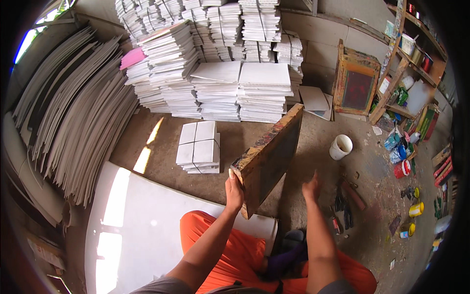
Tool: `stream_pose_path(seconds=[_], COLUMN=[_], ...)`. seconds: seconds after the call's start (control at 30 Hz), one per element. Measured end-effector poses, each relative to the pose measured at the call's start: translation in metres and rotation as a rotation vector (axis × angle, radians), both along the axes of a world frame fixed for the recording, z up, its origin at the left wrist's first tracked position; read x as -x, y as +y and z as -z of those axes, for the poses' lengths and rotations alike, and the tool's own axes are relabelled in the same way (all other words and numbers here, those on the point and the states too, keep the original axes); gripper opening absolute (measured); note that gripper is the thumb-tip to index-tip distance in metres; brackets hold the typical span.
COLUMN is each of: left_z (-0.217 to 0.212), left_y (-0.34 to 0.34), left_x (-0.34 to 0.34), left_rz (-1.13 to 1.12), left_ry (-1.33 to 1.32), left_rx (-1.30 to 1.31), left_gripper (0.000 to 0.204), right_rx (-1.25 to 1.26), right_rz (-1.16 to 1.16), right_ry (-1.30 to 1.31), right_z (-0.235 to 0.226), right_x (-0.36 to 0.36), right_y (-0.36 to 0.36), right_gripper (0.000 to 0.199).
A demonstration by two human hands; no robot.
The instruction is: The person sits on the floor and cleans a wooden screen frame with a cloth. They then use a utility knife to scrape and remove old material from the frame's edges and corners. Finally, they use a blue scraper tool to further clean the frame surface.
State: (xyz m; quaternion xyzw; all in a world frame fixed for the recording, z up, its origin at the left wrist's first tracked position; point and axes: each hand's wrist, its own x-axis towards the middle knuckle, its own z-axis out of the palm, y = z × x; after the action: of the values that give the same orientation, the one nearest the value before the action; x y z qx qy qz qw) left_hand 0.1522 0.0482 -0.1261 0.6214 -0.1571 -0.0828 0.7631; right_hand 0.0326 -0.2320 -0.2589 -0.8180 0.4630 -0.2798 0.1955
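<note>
A paint-stained wooden printing frame with a dark mesh (270,155) stands tilted on edge in front of me. My left hand (234,192) grips its near corner and holds it up. My right hand (310,187) hovers just right of the frame with the fingers apart, holding nothing. My orange-clad legs (230,255) are below, above the concrete floor.
A large white sheet (142,220) lies at my left. A tied bundle of white cards (198,147) sits ahead; tall stacks of white sheets (235,88) fill the back. A second frame (356,84) leans on the wall. A white bucket (340,146), tools and paint pots (415,209) are right, by the shelves.
</note>
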Motion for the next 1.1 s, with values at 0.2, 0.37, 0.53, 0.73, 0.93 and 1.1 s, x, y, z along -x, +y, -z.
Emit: stream_pose_path(seconds=[0.2, 0.37, 0.53, 0.73, 0.93, 1.1], left_z=[0.007, 0.04, 0.03, 0.036, 0.047, 0.026], left_y=[-0.004, 0.01, 0.008, 0.012, -0.002, -0.035], left_x=[0.016, 0.035, 0.058, 0.054, 0.038, 0.027], left_rz=[-0.182, -0.258, -0.338, -0.386, -0.36, -0.448], left_ry=[-0.06, -0.109, -0.176, -0.405, -0.388, -0.237], left_rx=[-0.138, -0.104, -0.012, -0.201, -0.113, -0.15], left_gripper=[0.078, 0.075, 0.077, 0.078, 0.073, 0.034], right_rx=[-0.113, -0.263, -0.492, -0.741, -0.661, -0.579], right_rz=[-0.658, -0.852, -0.563, -0.75, -0.754, -0.841], right_ry=[-0.684, -0.332, -0.259, -0.196, -0.385, -0.464], right_z=[-0.179, -0.272, -0.251, -0.255, -0.229, -0.217], right_x=[-0.049, -0.057, -0.036, -0.021, -0.036, -0.051], right_y=[0.101, 0.114, 0.107, 0.167, 0.19, 0.178], right_gripper=[0.026, 0.021, 0.049, 0.087, 0.094, 0.08])
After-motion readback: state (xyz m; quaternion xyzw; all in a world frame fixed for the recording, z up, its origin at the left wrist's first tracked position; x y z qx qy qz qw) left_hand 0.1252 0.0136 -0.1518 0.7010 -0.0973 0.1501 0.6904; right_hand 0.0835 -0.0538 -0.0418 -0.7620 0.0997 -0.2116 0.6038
